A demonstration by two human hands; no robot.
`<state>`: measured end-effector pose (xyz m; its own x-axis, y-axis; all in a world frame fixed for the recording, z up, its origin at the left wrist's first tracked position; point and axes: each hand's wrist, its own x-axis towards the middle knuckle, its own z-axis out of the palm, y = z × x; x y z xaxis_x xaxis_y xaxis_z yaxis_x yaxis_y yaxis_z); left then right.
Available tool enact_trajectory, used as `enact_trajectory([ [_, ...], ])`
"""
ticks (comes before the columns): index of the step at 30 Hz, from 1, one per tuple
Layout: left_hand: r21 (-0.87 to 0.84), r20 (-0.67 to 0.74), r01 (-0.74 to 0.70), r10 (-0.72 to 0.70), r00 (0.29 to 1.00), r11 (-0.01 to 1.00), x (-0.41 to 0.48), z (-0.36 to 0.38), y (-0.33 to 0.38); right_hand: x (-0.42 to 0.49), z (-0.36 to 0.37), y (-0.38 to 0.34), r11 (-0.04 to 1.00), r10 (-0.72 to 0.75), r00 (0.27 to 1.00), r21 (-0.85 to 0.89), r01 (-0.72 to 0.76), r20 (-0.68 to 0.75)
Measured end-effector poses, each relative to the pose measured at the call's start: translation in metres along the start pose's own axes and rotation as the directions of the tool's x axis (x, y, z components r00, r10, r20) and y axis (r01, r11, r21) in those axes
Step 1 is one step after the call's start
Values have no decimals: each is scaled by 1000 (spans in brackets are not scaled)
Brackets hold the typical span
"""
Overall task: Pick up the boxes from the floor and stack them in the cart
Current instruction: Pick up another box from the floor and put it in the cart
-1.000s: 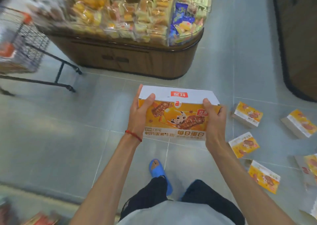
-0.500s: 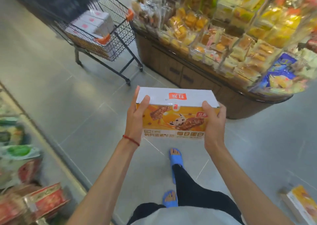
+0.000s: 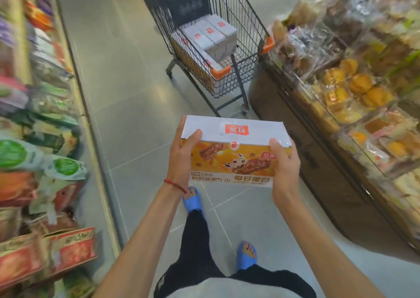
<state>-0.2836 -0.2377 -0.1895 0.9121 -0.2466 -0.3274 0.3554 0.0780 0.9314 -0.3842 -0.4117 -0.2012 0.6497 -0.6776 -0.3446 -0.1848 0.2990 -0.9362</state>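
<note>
I note one box (image 3: 231,152) at centre frame, orange-fronted with a white top, held level above the floor (image 3: 127,88) between both hands. The left hand (image 3: 181,159) grips its left end, with the thumb curled over the top edge. The right hand (image 3: 285,163) grips the right end the same way (the fingers of both hands are under the box and hidden from me). A red cord (image 3: 175,185) circles the left wrist.

The cart (image 3: 244,20) stands at upper centre, well apart from the held box. Its wire basket holds white-topped boxes (image 3: 211,36) stacked in rows. A display stand (image 3: 318,184) of wrapped baked goods fills the right side, with the cart just beside it. Blurred shelves (image 3: 34,138) of packets run down the left.
</note>
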Motion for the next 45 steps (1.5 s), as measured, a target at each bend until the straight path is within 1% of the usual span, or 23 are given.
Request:
enact_trajectory([
  [4, -32, -5, -25, 24, 1000, 999, 85, -27, 27, 55, 73, -8, 999, 2, 999, 42, 0, -33],
  [8, -25, 29, -27, 28, 999, 999, 160, -50, 60, 102, 137, -20, 999, 1, 999, 51, 2, -52],
  [11, 11, 58, -17, 16, 998, 1000, 212, -60, 84, 136, 176, -31, 998, 14, 998, 65, -10, -55],
  [16, 49, 107, -31, 25, 994, 998, 302, -58, 118, 202, 229, -51, 993, 12, 993, 119, 2, -114],
  [23, 170, 169, -49, 20, 985, 984, 442, -23, 143, 329, 276, -70, 986, 23, 987, 166, 4, -161],
  [25, 192, 187, -48, 11, 982, 980, 481, -8, 150, 364, 283, -74, 984, 45, 985, 177, -15, -166],
  [29, 245, 210, -18, -35, 977, 969, 546, 22, 160, 419, 291, -83, 981, 82, 978, 191, -45, -192],
  [31, 276, 238, -10, -59, 969, 961, 573, 35, 163, 439, 293, -88, 982, 94, 971, 180, -54, -222],
  [35, 293, 270, 53, -136, 953, 955, 624, 56, 161, 476, 298, -92, 983, 121, 950, 171, -74, -287],
  [39, 375, 357, 109, -251, 900, 921, 678, 68, 152, 506, 304, -86, 983, 154, 917, 148, -105, -368],
  [43, 466, 473, 96, -339, 813, 880, 727, 80, 141, 528, 313, -68, 984, 176, 863, 112, -139, -473],
  [45, 501, 529, 64, -364, 766, 863, 747, 88, 133, 535, 318, -56, 979, 204, 832, 115, -169, -516],
])
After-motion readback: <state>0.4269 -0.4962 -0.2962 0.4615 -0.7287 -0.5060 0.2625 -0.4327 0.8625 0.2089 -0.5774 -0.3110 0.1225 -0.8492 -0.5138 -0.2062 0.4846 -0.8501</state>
